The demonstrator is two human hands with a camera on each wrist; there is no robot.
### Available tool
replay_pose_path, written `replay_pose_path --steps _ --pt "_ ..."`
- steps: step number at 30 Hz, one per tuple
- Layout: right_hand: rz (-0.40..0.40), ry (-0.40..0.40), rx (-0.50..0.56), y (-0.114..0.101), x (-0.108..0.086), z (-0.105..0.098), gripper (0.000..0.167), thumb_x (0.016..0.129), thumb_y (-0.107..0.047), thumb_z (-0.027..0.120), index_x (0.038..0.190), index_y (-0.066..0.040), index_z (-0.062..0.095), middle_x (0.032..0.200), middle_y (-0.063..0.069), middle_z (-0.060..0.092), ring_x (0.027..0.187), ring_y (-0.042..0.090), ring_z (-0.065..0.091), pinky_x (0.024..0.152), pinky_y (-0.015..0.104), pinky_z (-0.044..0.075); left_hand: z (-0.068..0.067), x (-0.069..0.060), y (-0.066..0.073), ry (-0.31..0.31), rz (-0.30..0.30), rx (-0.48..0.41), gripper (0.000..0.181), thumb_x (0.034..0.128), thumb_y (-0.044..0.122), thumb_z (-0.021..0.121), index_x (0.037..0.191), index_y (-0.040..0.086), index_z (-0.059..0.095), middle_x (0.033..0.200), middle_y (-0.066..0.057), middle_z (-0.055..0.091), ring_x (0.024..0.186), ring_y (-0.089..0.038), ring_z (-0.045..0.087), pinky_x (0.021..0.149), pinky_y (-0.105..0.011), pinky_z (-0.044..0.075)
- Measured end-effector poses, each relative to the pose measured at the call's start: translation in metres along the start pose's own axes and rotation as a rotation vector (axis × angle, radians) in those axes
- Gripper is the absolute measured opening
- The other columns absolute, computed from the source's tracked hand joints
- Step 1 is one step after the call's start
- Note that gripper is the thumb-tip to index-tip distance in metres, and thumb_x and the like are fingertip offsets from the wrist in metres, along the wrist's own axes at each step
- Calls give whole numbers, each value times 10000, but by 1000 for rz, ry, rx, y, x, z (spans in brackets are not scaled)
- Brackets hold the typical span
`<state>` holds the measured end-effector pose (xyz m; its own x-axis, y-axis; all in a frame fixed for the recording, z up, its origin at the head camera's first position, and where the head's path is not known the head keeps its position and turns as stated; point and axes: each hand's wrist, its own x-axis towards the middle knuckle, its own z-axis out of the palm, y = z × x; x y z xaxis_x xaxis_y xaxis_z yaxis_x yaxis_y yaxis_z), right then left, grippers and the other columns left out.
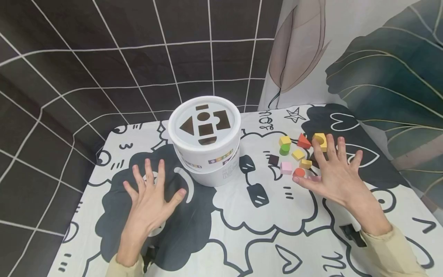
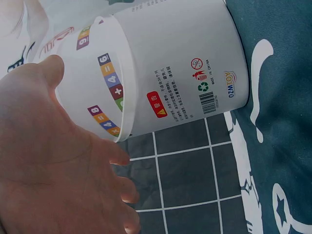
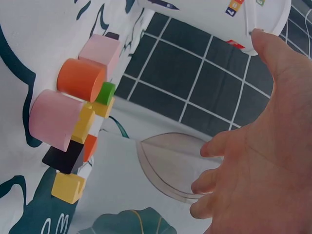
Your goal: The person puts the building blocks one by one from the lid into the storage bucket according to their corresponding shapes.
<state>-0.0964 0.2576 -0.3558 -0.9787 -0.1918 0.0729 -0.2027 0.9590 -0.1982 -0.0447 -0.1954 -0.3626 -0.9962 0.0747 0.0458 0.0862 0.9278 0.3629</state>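
Note:
A white bucket stands upright mid-table, its lid pierced with cut-out shapes. Left of it, my left hand is spread palm down, holding nothing. Small coloured blocks lie in a group to the bucket's right. Among them are a red triangular block, a green cylinder, a pink block and a yellow notched block. My right hand spreads its fingers over the group's right side and partly hides it. In the right wrist view a pink cylinder and an orange cylinder appear, with nothing gripped.
A black-and-white cartoon cloth covers the table. Behind and to the left hangs a dark grid-patterned cloth; a leaf-printed curtain is at the back right. Printed labels mark the bucket's side.

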Motion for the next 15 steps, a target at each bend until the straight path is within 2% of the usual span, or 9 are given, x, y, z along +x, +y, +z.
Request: replay_pose_path --steps 10,15 --pt "26 -8 -15 9 4 -3 1151 811 -721 613 1557 52 200 1583 362 -31 1429 529 -159 989 802 -126 -4 3 -1 27 24 -12 987 953 627 481 1598 21 44 1602 -288 -151 1387 -461 -319 984 -771 -192" --pt "24 -3 5 18 2 -6 1148 818 -691 635 1528 108 216 1563 399 17 1434 547 -109 1017 797 -87 -14 16 0 71 56 -68 973 972 613 453 1596 37 -21 1606 -250 -189 1398 -429 -319 1024 -743 -177"
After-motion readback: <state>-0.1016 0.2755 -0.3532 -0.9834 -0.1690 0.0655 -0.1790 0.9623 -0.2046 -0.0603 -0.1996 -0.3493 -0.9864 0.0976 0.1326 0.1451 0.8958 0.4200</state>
